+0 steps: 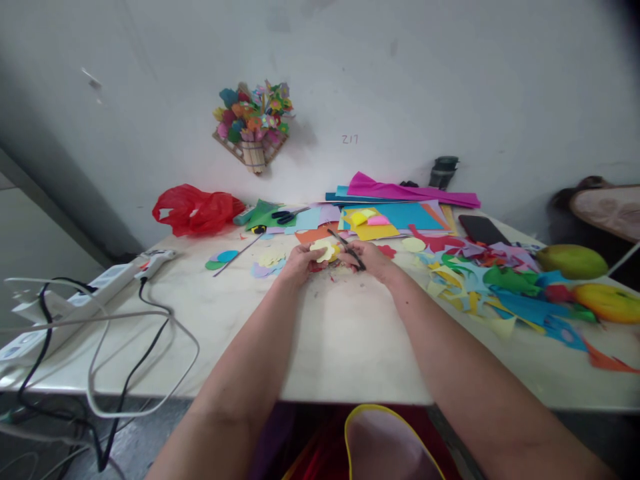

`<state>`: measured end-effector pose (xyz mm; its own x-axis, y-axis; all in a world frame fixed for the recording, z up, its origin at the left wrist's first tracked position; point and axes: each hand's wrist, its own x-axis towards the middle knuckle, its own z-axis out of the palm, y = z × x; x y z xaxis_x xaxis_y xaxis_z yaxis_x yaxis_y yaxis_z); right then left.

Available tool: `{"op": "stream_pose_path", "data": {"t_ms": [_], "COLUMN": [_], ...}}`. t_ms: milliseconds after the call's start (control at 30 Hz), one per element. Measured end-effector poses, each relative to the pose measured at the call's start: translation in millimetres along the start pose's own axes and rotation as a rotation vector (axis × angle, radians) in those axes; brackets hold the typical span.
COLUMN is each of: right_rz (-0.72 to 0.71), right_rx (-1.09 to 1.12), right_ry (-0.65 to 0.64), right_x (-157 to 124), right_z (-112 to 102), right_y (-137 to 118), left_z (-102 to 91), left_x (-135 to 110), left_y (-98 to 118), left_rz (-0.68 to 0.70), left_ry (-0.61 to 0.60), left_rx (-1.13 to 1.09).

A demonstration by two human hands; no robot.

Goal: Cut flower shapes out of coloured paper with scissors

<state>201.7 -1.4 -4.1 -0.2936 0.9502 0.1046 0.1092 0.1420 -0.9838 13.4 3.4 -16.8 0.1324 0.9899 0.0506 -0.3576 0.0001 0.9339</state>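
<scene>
A pale yellow paper flower (324, 251) with scalloped edges is pinched in my left hand (300, 261), above the middle of the table. My right hand (369, 259) is closed around a slim dark tool (354, 256) that looks like tweezers, its thin end pointing up and left. The right fingertips meet the flower's right edge, where a deeper yellow piece shows. Small paper scraps lie beneath both hands. Left of them are pale yellow and lilac paper cutouts (269, 265). A red paper flower (387, 251) lies just beyond my right hand.
Colourful paper offcuts (505, 273) cover the right side, near a phone (483, 230) and two mangoes (571, 261). Black-handled scissors (284, 217) and paper sheets (410, 216) lie behind. A red plastic bag (196, 208) is back left; a power strip (103, 293) trails cables.
</scene>
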Motion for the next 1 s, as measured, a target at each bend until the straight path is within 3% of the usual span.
{"op": "stream_pose_path", "data": {"t_ms": [200,400,800,1000], "right_rz": [-0.061,-0.086,-0.124,-0.023], "right_rx": [0.123,0.156,0.156,0.141], "right_ry": [0.122,0.113,0.129,0.080], "right_x": [3,6,7,0], "right_z": [-2,0,6,4], "right_y": [-4,2,0,-7], "left_z": [1.7,7.3,8.3,5.0], "left_x": [1,-1,-1,3], "left_y": [-3,-4,-5,-6], "left_rz": [-0.008,0.007,-0.010,0.066], "left_ry": [-0.079,-0.166,-0.075,-0.003], "left_rx": [0.096,0.157,0.066,-0.023]}}
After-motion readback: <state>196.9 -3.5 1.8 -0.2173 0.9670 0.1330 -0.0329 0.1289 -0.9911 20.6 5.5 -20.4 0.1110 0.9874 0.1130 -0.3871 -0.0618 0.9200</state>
